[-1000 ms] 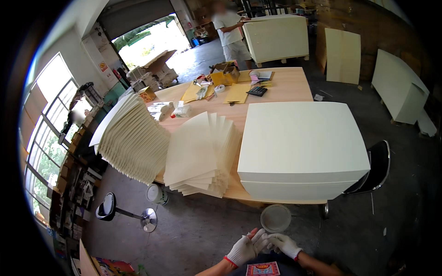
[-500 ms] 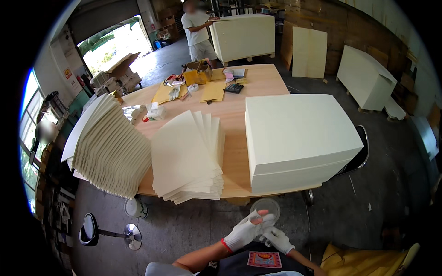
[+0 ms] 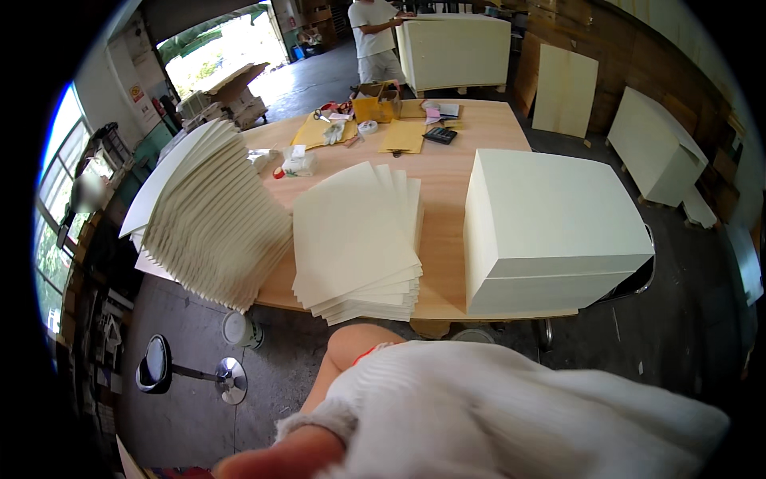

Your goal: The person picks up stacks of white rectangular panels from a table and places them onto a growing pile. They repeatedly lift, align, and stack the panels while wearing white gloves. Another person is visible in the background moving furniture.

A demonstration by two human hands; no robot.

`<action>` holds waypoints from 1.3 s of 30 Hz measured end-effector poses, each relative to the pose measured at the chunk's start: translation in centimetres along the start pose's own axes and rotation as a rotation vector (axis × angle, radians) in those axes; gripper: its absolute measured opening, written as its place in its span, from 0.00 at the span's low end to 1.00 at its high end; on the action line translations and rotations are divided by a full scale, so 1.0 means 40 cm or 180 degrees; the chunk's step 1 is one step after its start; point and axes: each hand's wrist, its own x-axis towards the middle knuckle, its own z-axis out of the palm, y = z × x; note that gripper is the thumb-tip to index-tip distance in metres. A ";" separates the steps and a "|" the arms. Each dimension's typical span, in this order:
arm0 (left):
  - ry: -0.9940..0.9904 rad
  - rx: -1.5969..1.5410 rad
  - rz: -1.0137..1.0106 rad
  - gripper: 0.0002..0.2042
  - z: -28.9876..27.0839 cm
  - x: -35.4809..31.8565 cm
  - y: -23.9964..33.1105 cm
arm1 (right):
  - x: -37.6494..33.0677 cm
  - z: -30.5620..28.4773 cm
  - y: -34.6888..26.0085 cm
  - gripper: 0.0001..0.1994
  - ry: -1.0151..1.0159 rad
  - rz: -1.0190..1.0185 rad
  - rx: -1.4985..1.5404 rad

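Note:
Close in front of me, a white knit glove with a red cuff covers my left hand (image 3: 495,407). It is large and blurred across the lower middle and right. A bare fingertip, likely the thumb, pokes out of the glove at the lower left; the other fingers are smeared together. Nothing held shows in it. I cannot see my right hand, which may be hidden behind the left. Beyond lie a fanned stack of cream sheets (image 3: 351,231), a tall leaning pile of sheets (image 3: 211,215) at the left, and a squared block of sheets (image 3: 558,207) at the right.
On the wooden table (image 3: 443,239) are a cardboard box (image 3: 375,104), a calculator (image 3: 440,136), envelopes and tape. A stool (image 3: 155,367) and a white bucket (image 3: 241,329) are on the floor. A person (image 3: 375,40) stands at a large pale stack (image 3: 455,56) behind.
My left hand has risen from beside the right hand to close before the view. My right hand no longer shows. The scene has shifted right and up in the picture.

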 end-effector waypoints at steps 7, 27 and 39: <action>-0.0302 0.0322 -0.0431 0.28 0.032 0.115 -0.043 | 0.013 -0.010 0.002 0.15 -0.0224 -0.0014 -0.0077; -0.0844 0.0723 -0.0945 0.27 0.058 0.340 -0.166 | -0.104 -0.235 -0.033 0.14 0.0356 -0.0340 0.0676; 0.0503 0.4305 -0.2001 0.18 -0.232 0.463 -0.218 | -0.256 -0.748 -0.465 0.22 0.2907 -0.2069 -0.0037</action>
